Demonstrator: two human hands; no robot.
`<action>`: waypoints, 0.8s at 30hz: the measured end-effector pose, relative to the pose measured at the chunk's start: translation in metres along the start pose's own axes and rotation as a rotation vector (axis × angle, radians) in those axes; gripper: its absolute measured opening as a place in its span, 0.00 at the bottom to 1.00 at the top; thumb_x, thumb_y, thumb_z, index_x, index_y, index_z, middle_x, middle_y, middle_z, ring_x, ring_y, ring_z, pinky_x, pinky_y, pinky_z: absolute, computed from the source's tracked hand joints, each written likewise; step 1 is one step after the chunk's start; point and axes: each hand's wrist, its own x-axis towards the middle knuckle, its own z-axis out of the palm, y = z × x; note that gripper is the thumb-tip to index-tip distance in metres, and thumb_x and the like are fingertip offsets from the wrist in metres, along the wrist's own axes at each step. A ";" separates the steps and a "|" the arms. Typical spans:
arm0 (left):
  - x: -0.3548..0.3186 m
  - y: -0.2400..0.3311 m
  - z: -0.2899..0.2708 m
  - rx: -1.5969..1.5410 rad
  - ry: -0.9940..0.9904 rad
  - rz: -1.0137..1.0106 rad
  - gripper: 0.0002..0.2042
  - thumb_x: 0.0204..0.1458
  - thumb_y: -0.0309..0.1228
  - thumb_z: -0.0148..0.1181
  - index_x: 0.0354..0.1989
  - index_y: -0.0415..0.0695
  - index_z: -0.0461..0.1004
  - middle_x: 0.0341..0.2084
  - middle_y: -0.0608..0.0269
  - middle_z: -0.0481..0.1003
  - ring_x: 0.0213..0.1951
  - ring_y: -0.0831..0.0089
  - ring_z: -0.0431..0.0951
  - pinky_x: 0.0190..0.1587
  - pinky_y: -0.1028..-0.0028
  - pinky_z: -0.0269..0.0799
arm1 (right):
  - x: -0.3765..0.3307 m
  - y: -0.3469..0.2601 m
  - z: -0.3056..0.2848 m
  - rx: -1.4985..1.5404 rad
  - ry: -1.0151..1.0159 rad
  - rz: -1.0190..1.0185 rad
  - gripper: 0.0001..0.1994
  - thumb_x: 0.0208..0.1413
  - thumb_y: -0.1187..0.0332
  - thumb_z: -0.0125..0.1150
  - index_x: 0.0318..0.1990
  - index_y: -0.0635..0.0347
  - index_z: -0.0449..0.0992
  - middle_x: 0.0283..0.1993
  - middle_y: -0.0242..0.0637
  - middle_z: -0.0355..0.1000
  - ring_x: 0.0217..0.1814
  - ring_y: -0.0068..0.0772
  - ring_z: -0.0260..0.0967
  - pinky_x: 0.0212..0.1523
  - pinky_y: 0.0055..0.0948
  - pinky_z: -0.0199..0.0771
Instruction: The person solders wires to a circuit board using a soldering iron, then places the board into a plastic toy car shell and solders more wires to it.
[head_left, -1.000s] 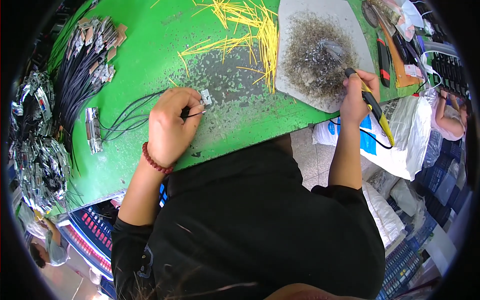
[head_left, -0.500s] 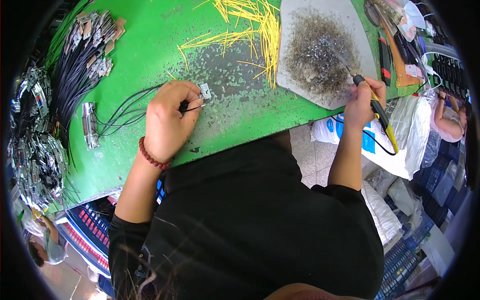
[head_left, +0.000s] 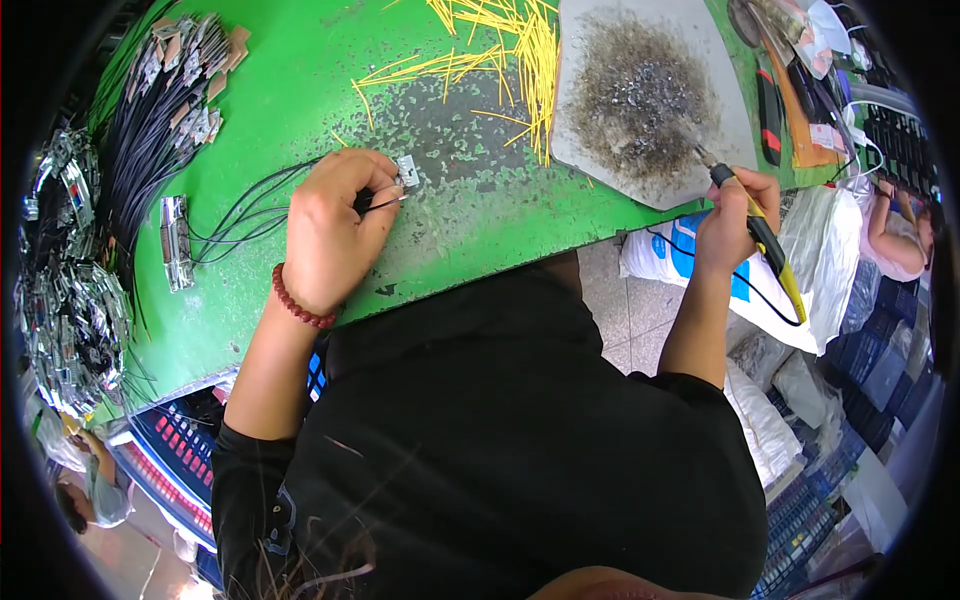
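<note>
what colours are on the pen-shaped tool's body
The pen-shaped tool is black and yellow, seen in the head view.

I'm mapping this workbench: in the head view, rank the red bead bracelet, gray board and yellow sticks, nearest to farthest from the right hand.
From the right hand:
1. Gray board, just ahead and left.
2. Yellow sticks, left of the board.
3. Red bead bracelet, well to the left.

Bench (head_left: 290, 85): green, worn through in mottled dark-grey patches. Iron (head_left: 770, 248): yellow and black. Wires (head_left: 150, 130): black. Thin sticks (head_left: 538, 95): bright yellow. Board (head_left: 730, 100): pale grey, centre speckled brown-black with whitish flecks. Bracelet (head_left: 300, 311): dark red, beaded. Shirt (head_left: 520, 430): black. Sack (head_left: 822, 230): white, blue print. Floor (head_left: 640, 310): pale grey, tiled.
</note>
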 end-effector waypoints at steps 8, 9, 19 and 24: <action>0.000 -0.001 -0.001 -0.004 0.004 -0.006 0.06 0.41 0.15 0.62 0.26 0.35 0.71 0.31 0.55 0.77 0.32 0.63 0.77 0.34 0.71 0.73 | -0.008 0.005 -0.008 -0.029 -0.064 0.018 0.05 0.46 0.78 0.58 0.32 0.64 0.71 0.24 0.32 0.70 0.22 0.18 0.65 0.26 0.17 0.64; 0.000 0.000 -0.001 -0.002 0.005 -0.007 0.06 0.41 0.15 0.62 0.26 0.35 0.71 0.31 0.55 0.77 0.32 0.63 0.77 0.34 0.71 0.73 | -0.008 0.004 -0.006 -0.036 -0.058 0.030 0.05 0.45 0.78 0.57 0.32 0.64 0.71 0.24 0.31 0.69 0.22 0.18 0.65 0.26 0.17 0.63; 0.001 -0.008 -0.001 0.014 0.016 0.063 0.05 0.43 0.17 0.62 0.24 0.36 0.70 0.28 0.55 0.77 0.33 0.63 0.77 0.37 0.70 0.73 | -0.013 0.003 -0.007 -0.025 -0.009 -0.034 0.05 0.46 0.77 0.55 0.32 0.65 0.70 0.27 0.35 0.68 0.22 0.22 0.64 0.27 0.19 0.65; -0.001 -0.012 0.005 0.015 0.068 0.120 0.04 0.40 0.20 0.61 0.25 0.39 0.72 0.26 0.57 0.75 0.32 0.58 0.75 0.35 0.65 0.72 | -0.052 -0.008 0.037 0.102 -0.293 -0.120 0.08 0.49 0.72 0.58 0.34 0.66 0.68 0.28 0.38 0.68 0.23 0.23 0.64 0.25 0.19 0.65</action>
